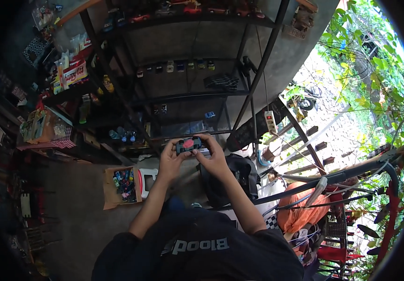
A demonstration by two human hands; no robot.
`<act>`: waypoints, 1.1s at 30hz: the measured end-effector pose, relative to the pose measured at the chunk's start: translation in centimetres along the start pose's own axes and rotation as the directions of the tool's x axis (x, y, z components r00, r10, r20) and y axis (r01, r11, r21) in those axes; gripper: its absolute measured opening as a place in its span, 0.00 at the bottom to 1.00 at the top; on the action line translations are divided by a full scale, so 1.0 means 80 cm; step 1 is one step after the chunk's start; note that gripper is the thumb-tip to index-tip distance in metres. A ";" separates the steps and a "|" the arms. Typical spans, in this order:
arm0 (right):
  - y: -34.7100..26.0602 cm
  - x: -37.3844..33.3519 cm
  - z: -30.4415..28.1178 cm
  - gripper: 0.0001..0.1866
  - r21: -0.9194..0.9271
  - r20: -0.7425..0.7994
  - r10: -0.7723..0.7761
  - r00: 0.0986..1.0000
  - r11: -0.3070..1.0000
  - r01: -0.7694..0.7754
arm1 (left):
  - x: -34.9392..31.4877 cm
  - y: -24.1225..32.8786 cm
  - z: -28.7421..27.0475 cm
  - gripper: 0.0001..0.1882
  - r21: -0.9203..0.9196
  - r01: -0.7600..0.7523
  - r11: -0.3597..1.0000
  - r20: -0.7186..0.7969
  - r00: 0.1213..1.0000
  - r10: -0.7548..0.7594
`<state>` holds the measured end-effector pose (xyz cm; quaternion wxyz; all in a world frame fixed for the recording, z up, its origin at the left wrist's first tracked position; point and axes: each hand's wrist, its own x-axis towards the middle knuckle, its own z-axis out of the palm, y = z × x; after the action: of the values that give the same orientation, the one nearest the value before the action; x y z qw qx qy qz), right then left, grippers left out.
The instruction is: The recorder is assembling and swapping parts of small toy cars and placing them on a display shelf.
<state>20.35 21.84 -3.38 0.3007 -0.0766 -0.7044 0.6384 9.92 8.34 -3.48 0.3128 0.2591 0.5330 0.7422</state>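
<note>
Before a dark metal shelf rack (pixel 188 93) lined with model cars, left hand (pixel 170 161) and right hand (pixel 213 158) pinch one small toy car (pixel 188 145) in mid-air, where a loosened grip could drop it to the concrete floor (pixel 75 210).

Glossy toy car (pixel 189 144); matt metal shelf frame (pixel 258 75); cardboard box (pixel 110 189).

Dark short-sleeved T-shirt (pixel 197 248) with pale lettering, bare forearms

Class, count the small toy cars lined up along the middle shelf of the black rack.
7, in one row on the middle shelf: one at the left end, five between, one at the right end. Others may be hidden in shadow.
</note>
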 end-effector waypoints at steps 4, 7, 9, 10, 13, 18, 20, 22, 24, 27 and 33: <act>-0.028 0.023 0.003 0.23 -0.184 0.066 -0.064 0.996 0.980 0.076 | 0.016 0.016 -0.010 0.22 -0.061 -0.092 0.994 -0.047 0.995 0.089; -0.026 0.049 -0.003 0.26 -0.225 0.147 -0.082 0.986 0.968 0.114 | 0.034 0.025 -0.020 0.21 -0.124 -0.084 0.989 -0.054 0.996 0.078; -0.027 0.073 -0.010 0.31 -0.246 0.220 -0.133 0.966 0.951 0.187 | 0.051 0.029 -0.028 0.20 -0.150 -0.064 0.987 -0.052 0.997 0.056; -0.029 0.086 -0.019 0.37 -0.313 0.262 -0.132 0.956 0.925 0.214 | 0.060 0.030 -0.032 0.18 -0.171 -0.098 0.980 -0.076 0.993 0.086; -0.025 0.129 -0.040 0.44 -0.581 0.184 -0.150 0.971 0.780 0.231 | 0.091 0.037 -0.049 0.14 -0.183 -0.143 0.973 -0.091 0.988 0.127; -0.004 0.218 -0.084 0.50 -0.711 0.063 -0.070 0.995 0.697 0.095 | 0.155 0.036 -0.082 0.12 -0.215 -0.077 0.974 -0.039 0.997 0.070; 0.016 0.246 -0.100 0.51 -0.729 0.004 -0.070 0.998 0.682 0.051 | 0.182 0.042 -0.090 0.12 -0.225 -0.064 0.972 0.015 0.997 0.069; 0.039 0.270 -0.113 0.54 -0.842 0.028 -0.132 0.991 0.532 0.095 | 0.203 0.047 -0.096 0.12 -0.235 -0.053 0.971 0.068 0.995 0.071; 0.070 0.278 -0.121 0.53 -0.865 0.000 -0.054 0.999 0.501 0.027 | 0.223 0.051 -0.096 0.11 -0.234 -0.038 0.971 0.087 0.994 0.060; 0.116 0.270 -0.121 0.48 -0.958 -0.022 0.017 1.000 0.285 -0.026 | 0.242 0.050 -0.097 0.12 -0.231 0.008 0.973 0.109 0.994 0.018; 0.119 0.270 -0.096 0.31 -0.977 -0.130 -0.160 0.979 0.191 -0.098 | 0.247 0.040 -0.097 0.12 -0.254 0.039 0.966 0.120 0.993 -0.009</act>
<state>4.26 40.68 -5.34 0.2656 -0.3004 -0.9157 0.0269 -9.47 17.34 -1.72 0.3837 0.2533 0.4164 0.7844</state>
